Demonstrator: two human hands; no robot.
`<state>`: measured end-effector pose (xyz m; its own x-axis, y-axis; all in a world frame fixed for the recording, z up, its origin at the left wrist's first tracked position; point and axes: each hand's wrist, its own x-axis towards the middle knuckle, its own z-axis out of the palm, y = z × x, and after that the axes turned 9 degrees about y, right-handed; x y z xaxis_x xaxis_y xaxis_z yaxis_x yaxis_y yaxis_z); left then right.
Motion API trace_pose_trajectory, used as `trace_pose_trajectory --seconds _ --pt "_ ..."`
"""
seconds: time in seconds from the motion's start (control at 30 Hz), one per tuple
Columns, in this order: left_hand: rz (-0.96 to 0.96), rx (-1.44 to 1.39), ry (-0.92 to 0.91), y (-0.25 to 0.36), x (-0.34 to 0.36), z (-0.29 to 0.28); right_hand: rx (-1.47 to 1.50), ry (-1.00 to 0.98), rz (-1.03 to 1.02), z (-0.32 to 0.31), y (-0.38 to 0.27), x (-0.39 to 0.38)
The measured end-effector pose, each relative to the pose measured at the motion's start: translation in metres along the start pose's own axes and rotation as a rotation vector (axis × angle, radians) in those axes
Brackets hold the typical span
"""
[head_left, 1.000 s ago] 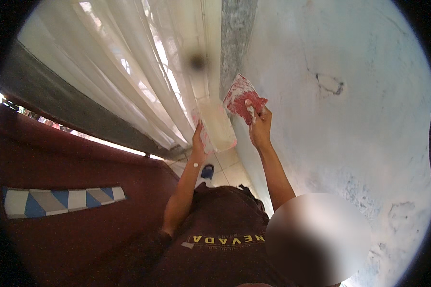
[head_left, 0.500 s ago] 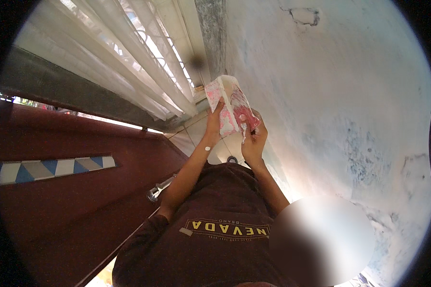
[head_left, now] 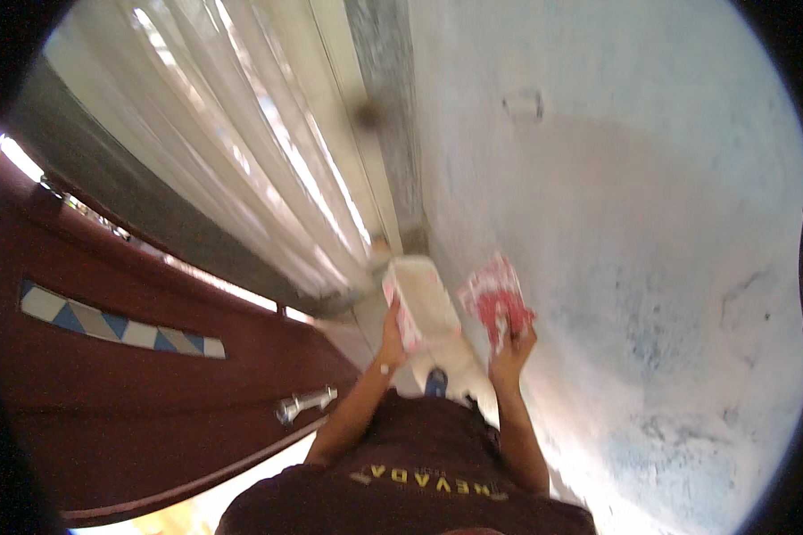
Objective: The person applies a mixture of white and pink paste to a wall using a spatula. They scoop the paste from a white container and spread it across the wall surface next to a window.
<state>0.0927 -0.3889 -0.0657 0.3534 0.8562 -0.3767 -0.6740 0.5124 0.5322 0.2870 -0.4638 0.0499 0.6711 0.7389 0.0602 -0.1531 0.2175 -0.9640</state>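
Observation:
My left hand [head_left: 392,339] grips the side of a rectangular tub [head_left: 409,328] with white and pink smeared walls. The tub's open top faces me, and its inside looks pale cream. My right hand [head_left: 512,357] is closed round a flat red piece smeared with white [head_left: 495,287], which looks like a scraper. This piece is held apart from the tub, to its right and near the wall. Motion blur hides the finer detail of both.
A pale blue and white patchy wall [head_left: 616,223] rises at the right. At the left stands a dark red door [head_left: 134,401] with a metal handle [head_left: 306,406]. White curtains [head_left: 241,134] hang beyond it. A shoe [head_left: 436,382] shows on the tiled floor below.
The red scraper-like piece has come away from the tub toward the right. Both hands are lower in the picture, and the view has shifted with more of the wall showing.

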Motion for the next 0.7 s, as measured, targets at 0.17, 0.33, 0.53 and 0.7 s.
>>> trace_pose_trajectory --seconds 0.17,0.33,0.53,0.7 --pt "-0.045 -0.136 -0.041 0.021 0.007 0.017 -0.033 0.086 -0.063 -0.014 0.047 0.011" --pt "-0.033 -0.147 0.064 0.042 0.043 0.015 -0.1 -0.054 0.002 0.027 -0.001 0.024" --pt "0.107 -0.063 0.091 0.088 0.08 0.048 -0.306 -0.141 -0.547 0.089 -0.052 0.093" --pt "0.13 -0.204 -0.153 0.133 0.103 0.037 -0.349 -0.248 -0.971 0.19 -0.149 0.184"
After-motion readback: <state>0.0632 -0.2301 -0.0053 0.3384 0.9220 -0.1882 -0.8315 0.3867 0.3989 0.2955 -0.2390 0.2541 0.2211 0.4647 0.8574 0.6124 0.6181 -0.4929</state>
